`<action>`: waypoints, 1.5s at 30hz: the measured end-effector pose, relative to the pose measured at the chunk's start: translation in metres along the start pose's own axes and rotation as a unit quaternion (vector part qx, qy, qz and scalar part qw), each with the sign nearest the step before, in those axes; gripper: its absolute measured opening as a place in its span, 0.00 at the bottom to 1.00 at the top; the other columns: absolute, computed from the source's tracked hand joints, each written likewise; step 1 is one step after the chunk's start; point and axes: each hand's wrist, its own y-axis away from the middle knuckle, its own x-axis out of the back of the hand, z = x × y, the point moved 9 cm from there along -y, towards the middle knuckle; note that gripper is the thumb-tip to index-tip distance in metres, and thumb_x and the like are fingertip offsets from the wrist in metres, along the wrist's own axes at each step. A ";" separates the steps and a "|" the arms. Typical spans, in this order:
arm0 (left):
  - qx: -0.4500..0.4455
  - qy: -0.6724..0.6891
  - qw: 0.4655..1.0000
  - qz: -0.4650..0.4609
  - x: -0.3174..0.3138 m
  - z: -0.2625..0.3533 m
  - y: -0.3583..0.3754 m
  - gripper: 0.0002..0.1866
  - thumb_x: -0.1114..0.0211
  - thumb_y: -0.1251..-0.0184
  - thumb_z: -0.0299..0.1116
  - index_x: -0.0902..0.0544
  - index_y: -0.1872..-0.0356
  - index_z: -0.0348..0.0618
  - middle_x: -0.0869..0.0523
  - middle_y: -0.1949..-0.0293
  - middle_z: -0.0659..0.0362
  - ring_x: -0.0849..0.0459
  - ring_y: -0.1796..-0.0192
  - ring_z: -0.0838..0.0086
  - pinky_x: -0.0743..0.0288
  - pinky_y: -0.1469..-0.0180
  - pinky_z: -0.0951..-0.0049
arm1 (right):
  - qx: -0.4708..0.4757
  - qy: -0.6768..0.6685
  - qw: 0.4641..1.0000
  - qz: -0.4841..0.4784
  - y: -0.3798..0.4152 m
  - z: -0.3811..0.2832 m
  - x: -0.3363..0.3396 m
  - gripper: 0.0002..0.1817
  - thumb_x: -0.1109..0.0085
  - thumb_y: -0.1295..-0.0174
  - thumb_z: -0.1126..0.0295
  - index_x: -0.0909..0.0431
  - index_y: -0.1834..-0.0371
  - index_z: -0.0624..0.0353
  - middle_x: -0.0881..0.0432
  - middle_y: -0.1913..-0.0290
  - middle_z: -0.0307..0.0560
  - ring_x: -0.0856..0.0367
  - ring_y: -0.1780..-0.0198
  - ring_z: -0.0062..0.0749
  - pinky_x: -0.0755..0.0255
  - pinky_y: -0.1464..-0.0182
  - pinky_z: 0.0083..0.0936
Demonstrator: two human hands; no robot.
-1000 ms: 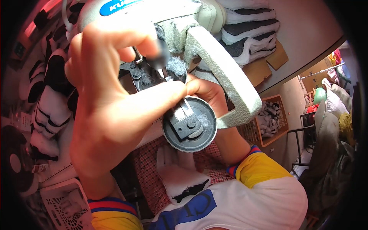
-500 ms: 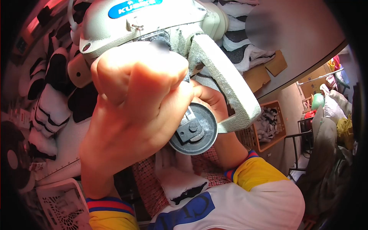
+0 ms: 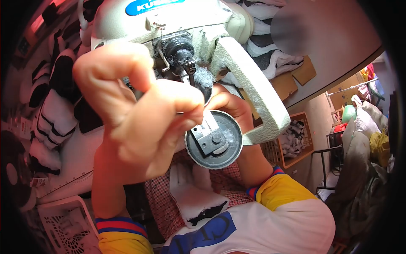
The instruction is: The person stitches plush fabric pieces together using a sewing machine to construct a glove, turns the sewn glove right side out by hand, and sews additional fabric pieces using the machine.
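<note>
Left hand (image 3: 139,122) close before lens, thumb and forefinger pinched at needle bar (image 3: 189,67) under sewing machine head (image 3: 169,21). Right hand (image 3: 230,106) grips behind toothed wheel (image 3: 214,139) – wheel turning risks trapped fingertips; lint (image 3: 203,76) may hide small part.

Striped black-and-white fabric pieces (image 3: 50,114) lie stacked on the table (image 3: 338,38) left of the hand, more (image 3: 275,51) piled above right; cardboard (image 3: 296,76) sits beside them. An orange basket (image 3: 301,135) stands to the right, a white basket (image 3: 63,224) below left, and a white piece (image 3: 198,203) rests on checked cloth (image 3: 165,203) beneath.
</note>
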 end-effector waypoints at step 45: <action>0.577 0.384 0.693 -0.197 -0.115 0.071 0.272 0.24 0.35 0.38 0.26 0.33 0.43 0.35 0.19 0.61 0.52 0.18 0.62 0.67 0.24 0.57 0.72 | -0.354 0.069 0.933 0.019 0.165 0.075 -0.012 0.23 0.40 0.42 0.83 0.30 0.42 0.61 0.24 0.63 0.37 0.25 0.61 0.15 0.28 0.57 0.15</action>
